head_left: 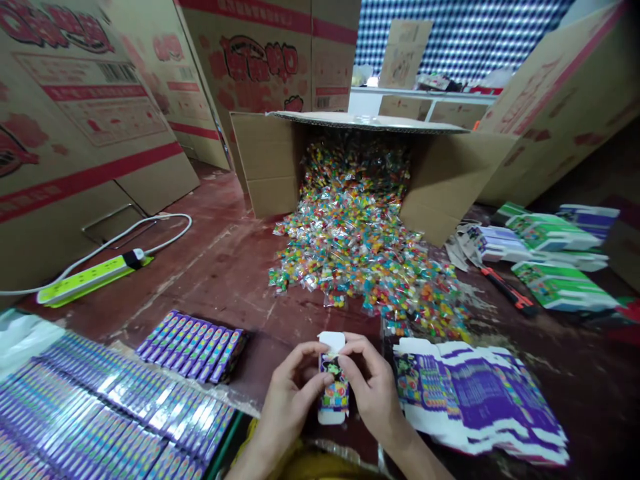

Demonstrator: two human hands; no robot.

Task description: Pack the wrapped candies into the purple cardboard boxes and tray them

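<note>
A small purple printed carton (333, 390) stands upright between both hands, its white top flap sticking up. My left hand (290, 395) pinches its left side with thumb and fingers. My right hand (373, 393) grips its right side, fingers curled at the top. Just right of the hands lies a fanned stack of flat purple carton blanks (480, 400). A heap of colourful wrapped candies (360, 253) spills from an open cardboard box (270, 163) straight ahead.
Rows of filled purple cartons (100, 413) lie at the lower left, with a smaller batch (193, 347) beside them. A green power strip (87, 277) with a white cable sits left. Green and purple flat packs (555, 260) and an orange-handled cutter (507, 288) lie right. Large boxes (75, 113) wall the area.
</note>
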